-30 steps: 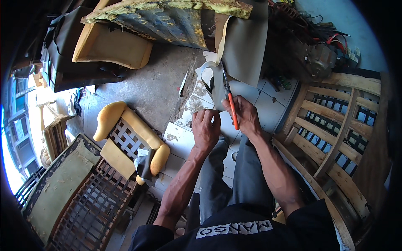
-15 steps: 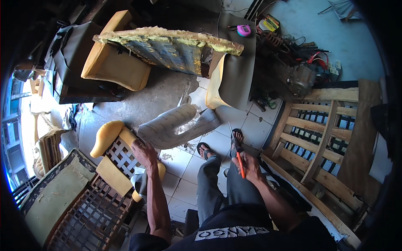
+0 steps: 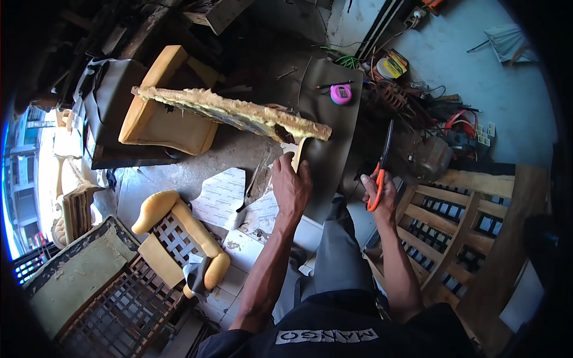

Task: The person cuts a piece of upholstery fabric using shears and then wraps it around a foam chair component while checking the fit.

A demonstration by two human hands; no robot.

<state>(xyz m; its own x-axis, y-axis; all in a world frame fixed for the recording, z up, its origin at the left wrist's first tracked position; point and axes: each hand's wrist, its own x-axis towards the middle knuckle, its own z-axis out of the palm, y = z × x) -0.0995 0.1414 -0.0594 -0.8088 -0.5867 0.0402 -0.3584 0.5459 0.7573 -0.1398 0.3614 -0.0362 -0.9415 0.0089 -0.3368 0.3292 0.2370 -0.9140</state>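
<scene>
Cluttered workshop floor; grey sheet (image 3: 325, 128) at left hand (image 3: 290, 186); scissors (image 3: 382, 164) in right hand (image 3: 382, 192)

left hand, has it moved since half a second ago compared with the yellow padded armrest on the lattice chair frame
Yes. The left hand was down beside the yellow padded armrest; now it is up and to the right of it, at the edge of the grey leatherette sheet under the torn foam cushion.

The camera sits on the person's head. It looks down, close above the left hand (image 3: 290, 190) and right hand (image 3: 382, 194).
</scene>
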